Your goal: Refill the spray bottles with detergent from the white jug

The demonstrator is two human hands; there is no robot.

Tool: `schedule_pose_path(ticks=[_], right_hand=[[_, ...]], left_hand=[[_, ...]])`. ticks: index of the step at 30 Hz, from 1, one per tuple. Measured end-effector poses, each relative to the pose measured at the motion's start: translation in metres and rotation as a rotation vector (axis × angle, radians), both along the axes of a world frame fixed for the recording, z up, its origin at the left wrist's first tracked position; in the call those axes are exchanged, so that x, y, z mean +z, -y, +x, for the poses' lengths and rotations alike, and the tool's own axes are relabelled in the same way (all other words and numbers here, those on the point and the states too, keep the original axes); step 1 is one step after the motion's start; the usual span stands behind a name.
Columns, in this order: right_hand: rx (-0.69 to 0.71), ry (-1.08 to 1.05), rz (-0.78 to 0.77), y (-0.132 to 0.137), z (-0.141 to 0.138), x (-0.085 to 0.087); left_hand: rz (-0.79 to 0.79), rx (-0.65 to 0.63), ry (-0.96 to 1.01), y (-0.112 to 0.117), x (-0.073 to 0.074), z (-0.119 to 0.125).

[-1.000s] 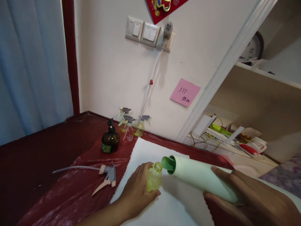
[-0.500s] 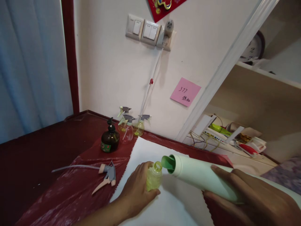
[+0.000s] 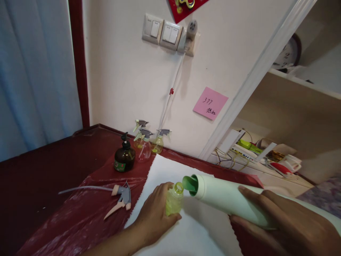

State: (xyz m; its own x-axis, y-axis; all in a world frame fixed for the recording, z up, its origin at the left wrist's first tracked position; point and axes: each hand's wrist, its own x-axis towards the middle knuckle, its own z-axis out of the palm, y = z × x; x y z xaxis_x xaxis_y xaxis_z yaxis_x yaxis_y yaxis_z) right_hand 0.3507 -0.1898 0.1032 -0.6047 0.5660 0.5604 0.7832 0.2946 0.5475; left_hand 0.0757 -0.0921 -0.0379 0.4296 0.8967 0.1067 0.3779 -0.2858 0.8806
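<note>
My left hand (image 3: 154, 217) is wrapped round a small clear bottle (image 3: 173, 200) holding yellow-green liquid, which stands upright and uncapped on a white sheet (image 3: 186, 220). My right hand (image 3: 282, 224) grips a large pale green bottle (image 3: 229, 201), tipped almost flat. Its green spout (image 3: 189, 185) sits just right of the small bottle's open neck. A loose trigger sprayer head (image 3: 121, 199) with a long tube lies on the red plastic to the left.
A dark brown pump bottle (image 3: 124, 158) and three small spray bottles (image 3: 146, 142) stand by the wall. A pink sticky note (image 3: 210, 103), switches and a plugged socket (image 3: 189, 37) are on the wall. Cluttered shelves (image 3: 261, 153) sit at right, a blue curtain (image 3: 34, 71) at left.
</note>
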Motion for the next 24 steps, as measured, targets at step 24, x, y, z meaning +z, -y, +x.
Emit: schedule_pose_path(ticks=[24], right_hand=[[-0.033,0.058,0.02,0.0007,-0.0014,0.0028]], left_hand=[[-0.015,0.002,-0.006,0.0018,0.0025,0.0005]])
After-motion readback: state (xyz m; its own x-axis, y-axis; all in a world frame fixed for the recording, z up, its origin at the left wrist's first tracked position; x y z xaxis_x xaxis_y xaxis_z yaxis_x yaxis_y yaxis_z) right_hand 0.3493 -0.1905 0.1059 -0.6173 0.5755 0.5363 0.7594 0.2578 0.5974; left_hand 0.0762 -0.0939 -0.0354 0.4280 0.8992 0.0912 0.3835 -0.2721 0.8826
